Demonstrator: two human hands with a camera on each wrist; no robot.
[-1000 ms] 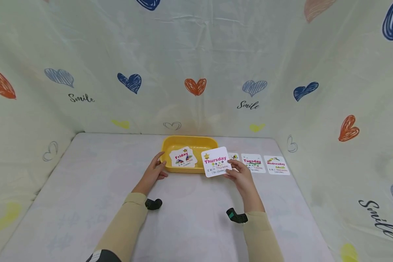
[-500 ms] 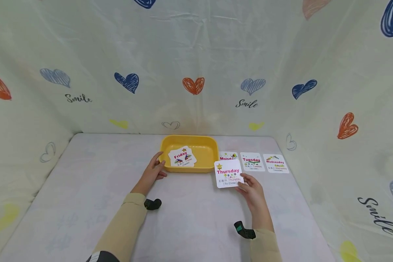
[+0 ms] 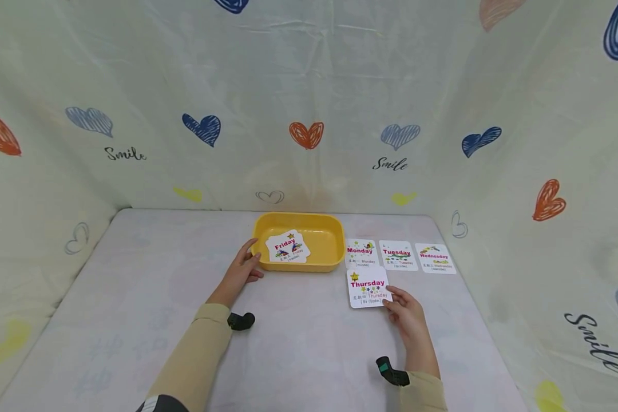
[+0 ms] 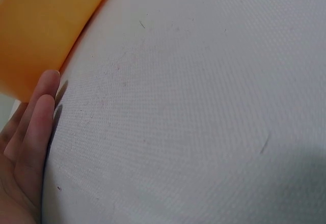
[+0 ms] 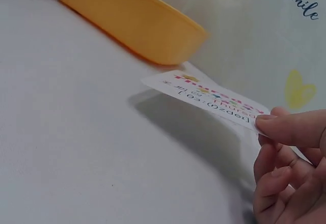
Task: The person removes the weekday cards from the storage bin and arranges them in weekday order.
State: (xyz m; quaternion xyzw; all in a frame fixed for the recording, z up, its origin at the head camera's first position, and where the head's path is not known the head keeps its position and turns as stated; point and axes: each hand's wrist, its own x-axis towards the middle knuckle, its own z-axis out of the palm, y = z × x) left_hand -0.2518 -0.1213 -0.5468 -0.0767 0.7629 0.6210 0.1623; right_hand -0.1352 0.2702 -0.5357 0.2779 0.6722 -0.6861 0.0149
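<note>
My right hand (image 3: 407,313) pinches the lower right edge of a white card printed "Thursday" (image 3: 368,287). The right wrist view shows this Thursday card (image 5: 209,95) tilted above the table, casting a shadow, with the thumb on its face. My left hand (image 3: 234,277) holds the left end of a yellow tray (image 3: 325,265); in the left wrist view its fingers (image 4: 38,127) lie by the tray's outer wall. Inside the tray a "Friday" card (image 3: 288,247) tops a small stack; the cards beneath are mostly hidden.
Right of the tray, cards for Monday (image 3: 361,252), Tuesday (image 3: 399,255) and Wednesday (image 3: 435,258) lie in a row. A white cloth covers the table (image 3: 288,343). A backdrop curtain (image 3: 257,74) with printed hearts encloses the back and sides.
The right hand has carried the Thursday card right and toward me, away from the tray, uncovering the Monday card. The left hand and tray look the same.
</note>
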